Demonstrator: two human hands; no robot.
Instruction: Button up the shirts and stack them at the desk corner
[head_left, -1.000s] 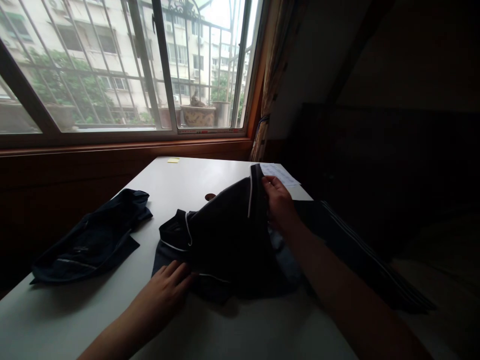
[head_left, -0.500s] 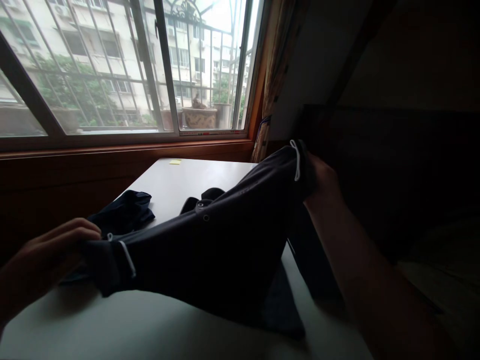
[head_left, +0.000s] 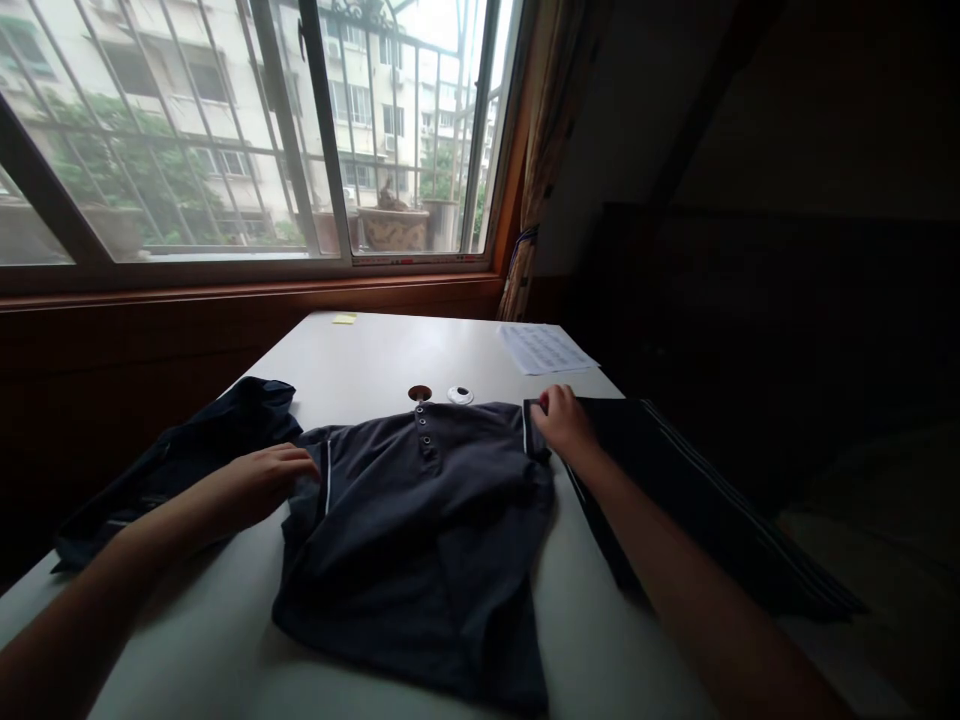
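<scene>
A dark polo shirt (head_left: 420, 530) lies front side up on the white table, its lower part wrinkled. Several buttons run down its front placket, and a white line trims each short sleeve. The collar does not show; the upper edge is turned under or hidden. On the left sleeve, my left hand (head_left: 274, 470) is closed, fingertips pinching the cloth near the trim. My right hand (head_left: 564, 415) grips the right sleeve's end, its fingers curled over the fabric.
A crumpled dark garment (head_left: 217, 430) lies along the table's left edge. To the right, a flat dark garment with white stripes (head_left: 675, 490) overhangs the edge. Farther back are printed paper (head_left: 546, 350), a yellow note (head_left: 344, 319), a cable hole (head_left: 420, 393) and a round white cover (head_left: 460, 395).
The polo shirt, held up and stretched between both hands before, has come down flat onto the table. My hands have moved closer together, and the paper and cable hole have come into view.
</scene>
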